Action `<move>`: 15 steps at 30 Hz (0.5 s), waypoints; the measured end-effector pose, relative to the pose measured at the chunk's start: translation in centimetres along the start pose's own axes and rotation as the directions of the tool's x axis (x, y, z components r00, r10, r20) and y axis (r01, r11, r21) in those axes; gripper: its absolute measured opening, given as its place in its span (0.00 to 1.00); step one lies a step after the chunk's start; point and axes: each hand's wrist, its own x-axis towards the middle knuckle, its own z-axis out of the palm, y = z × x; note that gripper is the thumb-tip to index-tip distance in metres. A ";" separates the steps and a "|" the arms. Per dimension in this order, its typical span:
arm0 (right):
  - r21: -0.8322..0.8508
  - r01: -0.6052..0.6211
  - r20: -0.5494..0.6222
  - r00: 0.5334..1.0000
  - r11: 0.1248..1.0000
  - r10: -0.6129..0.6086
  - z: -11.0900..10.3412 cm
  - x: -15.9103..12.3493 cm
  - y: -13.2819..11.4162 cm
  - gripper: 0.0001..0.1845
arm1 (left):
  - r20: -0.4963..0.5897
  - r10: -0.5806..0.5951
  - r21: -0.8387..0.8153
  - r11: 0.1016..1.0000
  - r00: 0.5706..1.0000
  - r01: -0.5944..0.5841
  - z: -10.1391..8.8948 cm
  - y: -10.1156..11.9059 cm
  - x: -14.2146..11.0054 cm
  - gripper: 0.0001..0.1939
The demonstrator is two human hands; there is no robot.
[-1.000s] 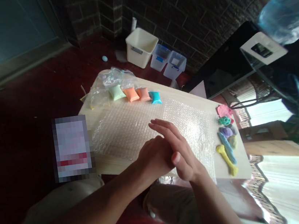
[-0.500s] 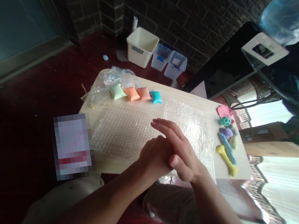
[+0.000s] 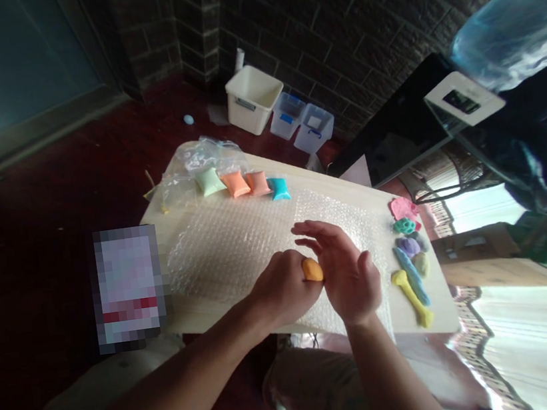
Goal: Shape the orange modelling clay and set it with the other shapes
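Observation:
An orange lump of modelling clay (image 3: 312,269) bulges out of my left hand (image 3: 285,289), whose fingers are wrapped round it in a fist. My right hand (image 3: 345,269) is held just to the right, fingers stretched and thumb apart, its palm turned toward the clay. I cannot tell whether the palm touches it. Beneath both hands lies a sheet of bubble wrap (image 3: 229,251) on a pale wooden table (image 3: 195,316). Beyond them is a row of soft packets: pale green (image 3: 209,182), orange (image 3: 236,184), salmon (image 3: 258,183) and turquoise (image 3: 279,189).
Shaped clay pieces line the table's right end, among them a yellow bone shape (image 3: 413,299), a blue roll (image 3: 412,275) and a pink piece (image 3: 404,208). Clear plastic bags (image 3: 209,153) lie at the far left corner. A white bin (image 3: 254,100) and clear boxes (image 3: 312,129) stand on the floor.
My right hand has drawn off the top of my left fist and turned palm inward, so the orange clay now shows. The whole view has shifted slightly.

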 end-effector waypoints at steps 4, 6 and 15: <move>0.065 -0.034 -0.064 0.997 0.997 0.038 -0.3 0.2 0.9 0.32 | 0.001 -0.034 -0.379 0.925 0.999 0.032 -0.1 0.6 0.5 0.15; 0.063 -0.048 -0.061 0.997 0.997 0.052 -0.3 0.2 1.2 0.30 | 0.074 -0.099 -0.524 0.843 0.992 0.123 -0.3 0.6 0.5 0.16; 0.187 -0.192 -0.090 0.973 0.963 0.211 -0.4 0.1 2.5 0.27 | 0.203 0.000 -0.938 0.289 0.979 0.194 -1.2 0.0 0.9 0.11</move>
